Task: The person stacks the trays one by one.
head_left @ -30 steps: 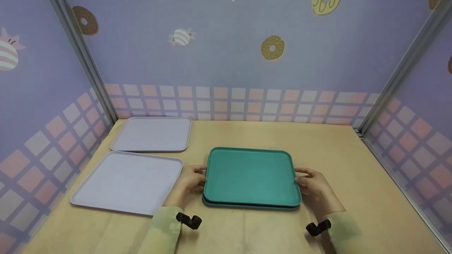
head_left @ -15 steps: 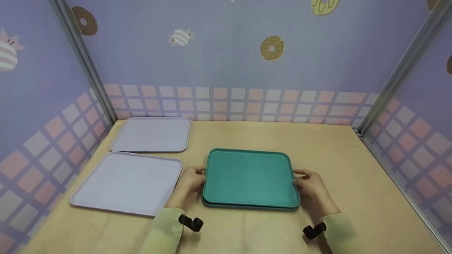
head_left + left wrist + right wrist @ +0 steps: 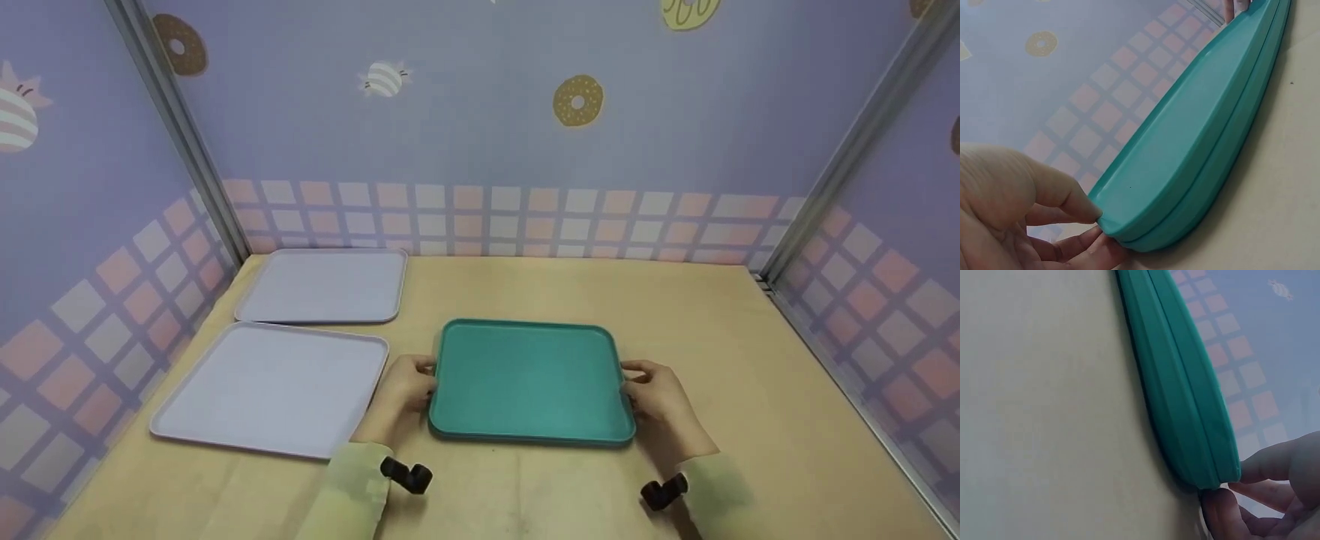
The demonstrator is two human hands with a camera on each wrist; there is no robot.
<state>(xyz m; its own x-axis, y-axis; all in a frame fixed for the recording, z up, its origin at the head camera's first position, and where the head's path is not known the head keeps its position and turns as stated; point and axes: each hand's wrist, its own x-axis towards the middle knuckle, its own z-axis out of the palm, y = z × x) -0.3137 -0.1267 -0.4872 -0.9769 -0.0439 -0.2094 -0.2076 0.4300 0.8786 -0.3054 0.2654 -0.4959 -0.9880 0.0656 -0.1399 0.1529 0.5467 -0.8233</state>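
Observation:
Two green trays lie stacked on the table, the upper tray (image 3: 529,382) resting over the lower tray (image 3: 1157,371) with their edges nearly in line. At the left side, my left hand (image 3: 409,382) pinches the stack's short edge. In the left wrist view its thumb (image 3: 1067,197) lies at the upper tray's rim, with the other fingers lower down by the lower tray. My right hand (image 3: 656,390) holds the opposite edge likewise. In the right wrist view, a fingertip (image 3: 1221,509) touches the underside corner. The far fingers are partly hidden.
Two pale lilac trays lie at the left, a back tray (image 3: 322,285) and a front tray (image 3: 274,390) close to my left forearm. Patterned panels (image 3: 487,112) wall in the beige table (image 3: 525,495) at the back and sides.
The upper green tray has come down slightly and toward me, and the dark gap above the lower tray at the front has closed. Both hands moved with it a little.

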